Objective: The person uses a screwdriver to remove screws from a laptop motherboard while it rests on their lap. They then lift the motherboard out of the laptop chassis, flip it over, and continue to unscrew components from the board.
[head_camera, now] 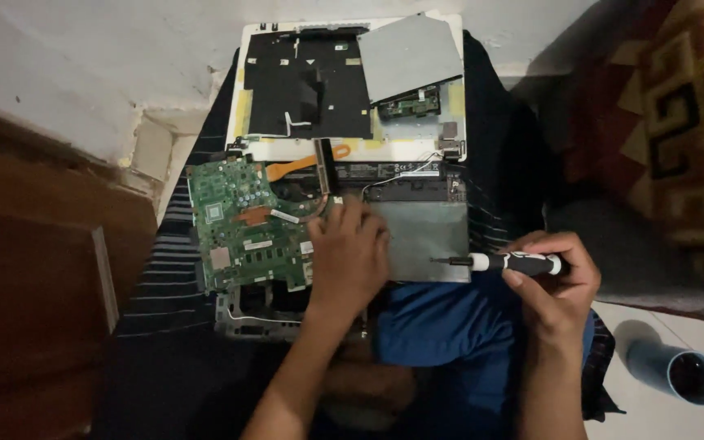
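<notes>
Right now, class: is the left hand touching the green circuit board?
Touching. The head view shows the left hand resting palm-down over the right edge of the green circuit board, with no gap between them.

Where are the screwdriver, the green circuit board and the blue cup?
screwdriver (515,262): head view, on its black and white handle.
green circuit board (242,224): head view, on the middle of the board.
blue cup (678,371): head view, on its outer wall near the rim.
</notes>
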